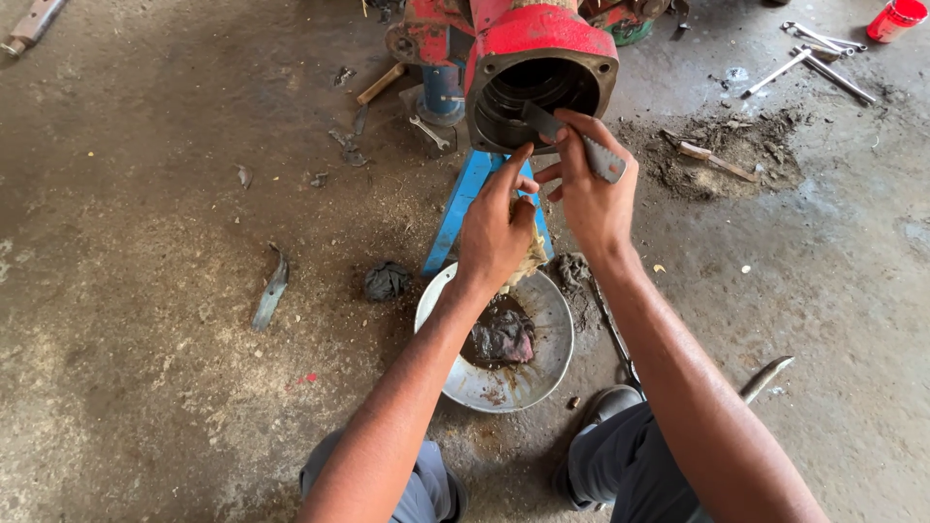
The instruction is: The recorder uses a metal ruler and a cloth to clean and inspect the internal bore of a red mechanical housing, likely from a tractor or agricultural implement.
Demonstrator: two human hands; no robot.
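Both hands work close together: the left hand bunches a yellowish rag, the right hand pinches a flat grey blade. Below them sits a metal bowl. Beyond, the blade's tip enters the red housing; scraping its bore seems underway, needing steady, shallow strokes.

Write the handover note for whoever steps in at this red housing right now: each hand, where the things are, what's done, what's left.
Right hand: grip shut on a flat grey blade, its tip at the lower rim of the red housing.
Left hand: clutches a yellowish rag, forefinger pointing up at the rim.
Things: the housing sits over a blue stand; a metal bowl with a dirty rag lies on the floor below; wrenches lie far right.
Done: cannot tell how much of the rim is scraped.
Left: the bore looks dark and grimy, so scraping and wiping likely remain.
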